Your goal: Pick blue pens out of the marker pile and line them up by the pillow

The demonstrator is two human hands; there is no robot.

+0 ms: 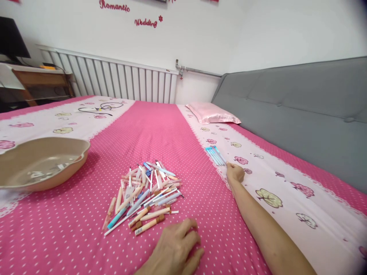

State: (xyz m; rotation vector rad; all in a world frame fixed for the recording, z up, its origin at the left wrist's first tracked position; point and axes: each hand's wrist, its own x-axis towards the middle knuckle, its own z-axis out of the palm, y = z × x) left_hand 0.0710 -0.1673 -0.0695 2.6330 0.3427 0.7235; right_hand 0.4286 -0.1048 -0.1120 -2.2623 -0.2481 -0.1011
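A loose pile of pens (145,194) in pink, white, blue and tan lies on the pink dotted bedsheet (155,133). My left hand (176,248) rests flat on the sheet just in front of the pile, fingers spread, holding nothing. My right arm stretches out to the right; my right hand (235,172) is closed at the near end of a small row of blue pens (215,156) laid side by side on the pale flowered strip. Its fingertips touch that row.
A tan shallow basin (43,164) sits at the left. A pink pillow (212,113) lies at the far end beside the grey padded headboard (301,110). A black cable (100,108) lies far left, a white radiator (114,78) behind.
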